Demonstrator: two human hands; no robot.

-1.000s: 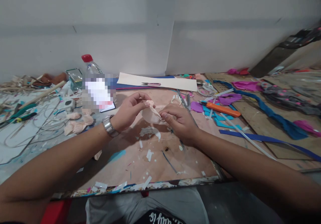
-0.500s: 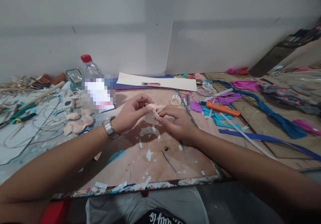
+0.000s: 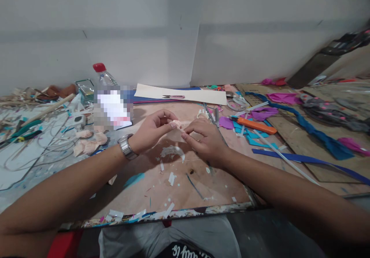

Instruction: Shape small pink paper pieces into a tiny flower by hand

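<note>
So the peach piece [image 3: 177, 124] is up between both hands, already bunched into a little swirl. Left hand [image 3: 150, 132], at its 9 o'clock, pinches it; right hand [image 3: 206, 140], 4 o'clock, has fingertips closed on its edge. Probably unfinished, can't tell how much is loose.

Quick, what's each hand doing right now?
Left hand: closed, holding the small pale pink piece.
Right hand: closed, holding the same piece.
</note>
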